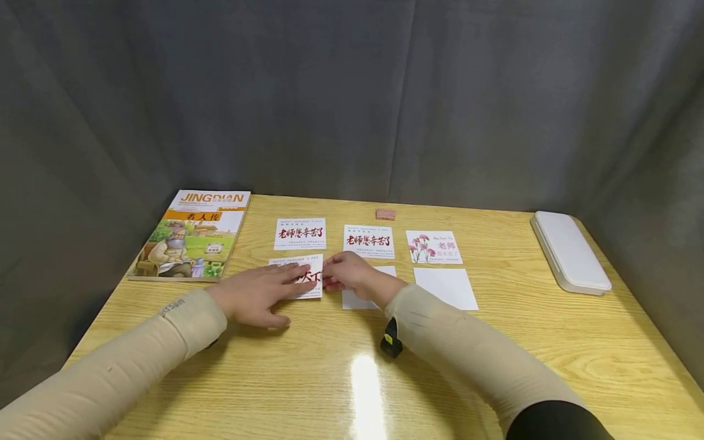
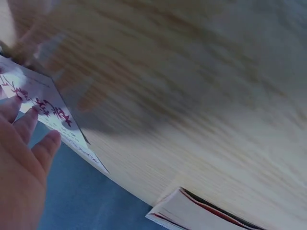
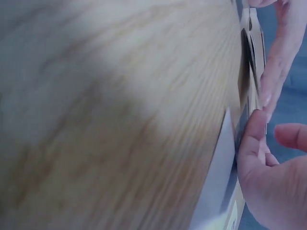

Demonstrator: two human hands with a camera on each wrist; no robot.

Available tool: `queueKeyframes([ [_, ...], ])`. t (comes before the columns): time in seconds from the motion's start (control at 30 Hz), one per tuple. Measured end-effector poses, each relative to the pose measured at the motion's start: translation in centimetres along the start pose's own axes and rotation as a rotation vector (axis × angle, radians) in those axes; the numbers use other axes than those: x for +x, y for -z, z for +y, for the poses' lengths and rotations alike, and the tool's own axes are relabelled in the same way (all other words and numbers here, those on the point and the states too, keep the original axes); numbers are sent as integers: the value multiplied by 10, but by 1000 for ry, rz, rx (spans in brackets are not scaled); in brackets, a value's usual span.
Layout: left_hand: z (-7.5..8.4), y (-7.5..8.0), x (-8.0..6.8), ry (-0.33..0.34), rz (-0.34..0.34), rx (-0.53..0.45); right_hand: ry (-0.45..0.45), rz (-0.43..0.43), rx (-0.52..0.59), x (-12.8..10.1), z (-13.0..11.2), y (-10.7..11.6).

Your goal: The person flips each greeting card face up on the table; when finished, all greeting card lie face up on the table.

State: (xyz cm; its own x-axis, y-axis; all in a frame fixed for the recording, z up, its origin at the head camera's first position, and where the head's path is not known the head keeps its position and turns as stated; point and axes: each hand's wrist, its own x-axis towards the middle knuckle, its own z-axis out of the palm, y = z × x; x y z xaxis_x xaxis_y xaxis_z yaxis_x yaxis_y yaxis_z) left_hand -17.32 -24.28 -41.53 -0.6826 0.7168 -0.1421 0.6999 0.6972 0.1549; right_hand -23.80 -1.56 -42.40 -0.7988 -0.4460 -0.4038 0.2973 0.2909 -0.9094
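Front row, left end of the table [image 1: 308,379]: a printed card [image 1: 308,282] with red lettering, lying flat, half covered. Left hand [image 1: 258,294] flat on it, fingers [image 2: 29,125] straight and spread, pressing down. Right hand [image 1: 346,273] at the card's right edge, fingertips curled in as if pinching that edge; exact grip hard to make out, wrist view too blurred to settle it.

Just right of that: a blank card [image 1: 360,298] partly under the right wrist, then another blank card [image 1: 445,287] lying free. Back row: two red-lettered cards [image 1: 299,233] [image 1: 369,241] and a flower card [image 1: 434,247], neat and slightly apart. Farther off, a small pink eraser [image 1: 385,214] near the back edge, a picture book [image 1: 192,235] at far left, a white case [image 1: 569,250] at far right.

Risks, as a judgement: glossy table, thin card, so a slide sideways under the flat palm likely if pressure shifts, spoiling the row. Pinch at the edge with the other side pinned down: a bend or crease possible if lifted too steeply. Right wrist resting over the blank card: could drag it along and skew it. Sleeves low over the table, so a brush against neighbours also possible.
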Motion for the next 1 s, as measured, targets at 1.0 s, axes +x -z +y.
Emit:
queueKeyframes([
  [1.0,10,-7,4,128,-81,-290,32,41,5,-73,1,105],
])
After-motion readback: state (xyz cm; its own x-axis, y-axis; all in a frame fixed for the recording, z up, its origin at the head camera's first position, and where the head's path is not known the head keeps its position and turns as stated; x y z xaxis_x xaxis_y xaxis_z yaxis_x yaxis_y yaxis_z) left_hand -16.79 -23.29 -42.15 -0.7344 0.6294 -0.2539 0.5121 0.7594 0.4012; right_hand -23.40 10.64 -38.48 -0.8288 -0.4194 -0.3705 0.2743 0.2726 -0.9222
